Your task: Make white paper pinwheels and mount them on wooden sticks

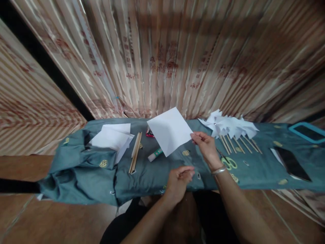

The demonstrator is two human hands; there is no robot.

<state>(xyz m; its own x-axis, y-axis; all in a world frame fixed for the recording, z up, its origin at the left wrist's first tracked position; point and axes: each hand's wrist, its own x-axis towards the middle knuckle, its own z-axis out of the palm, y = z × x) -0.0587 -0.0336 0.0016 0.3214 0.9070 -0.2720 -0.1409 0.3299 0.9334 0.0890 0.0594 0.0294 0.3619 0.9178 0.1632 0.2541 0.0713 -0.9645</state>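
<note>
My right hand [206, 147], a bracelet at its wrist, pinches the right corner of a square sheet of white paper [170, 130] and holds it up above the cloth. My left hand [179, 183] is lower and nearer to me, apart from the paper, its fingers curled together with nothing visible in them. Partly behind the sheet lies a glue stick [155, 155] with a green label. A small red box [149, 132] shows at the sheet's left edge. Scissors [228, 162] with light green handles rest beside my right wrist.
On the green cloth-covered table [157, 179], loose white paper [114, 135] and several thin wooden sticks [135, 154] lie to the left. Several white paper pinwheels [230, 125] on sticks lie back right. Further right are a dark phone [291, 164] and a blue-framed tablet [308, 132]. Curtains [165, 61] hang behind.
</note>
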